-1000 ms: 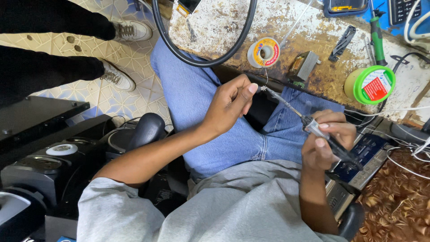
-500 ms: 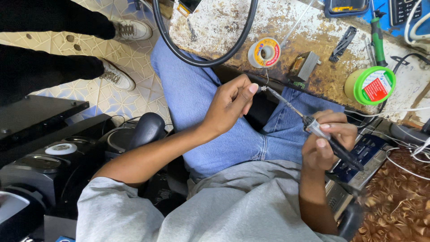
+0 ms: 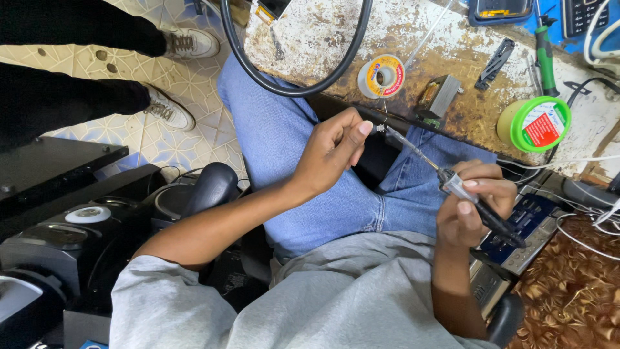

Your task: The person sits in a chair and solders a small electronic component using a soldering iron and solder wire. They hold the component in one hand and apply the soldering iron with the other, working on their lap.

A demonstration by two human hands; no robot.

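While the person sits at a worn, paint-flaked workbench (image 3: pixel 465 123), their right hand (image 3: pixel 475 207) is wrapped tight around the dark handle of a soldering iron (image 3: pixel 452 184), its thin metal shaft slanting up and left over their blue denim lap. The left hand (image 3: pixel 332 152) pinches a tiny part (image 3: pixel 380 128) between thumb and fingertips, right at the iron's tip. On the bench edge just above sit a round solder spool (image 3: pixel 381 75), a small blocky component (image 3: pixel 440 97) and a green-rimmed tub (image 3: pixel 535 123). A thick black cable (image 3: pixel 290 87) loops nearby.
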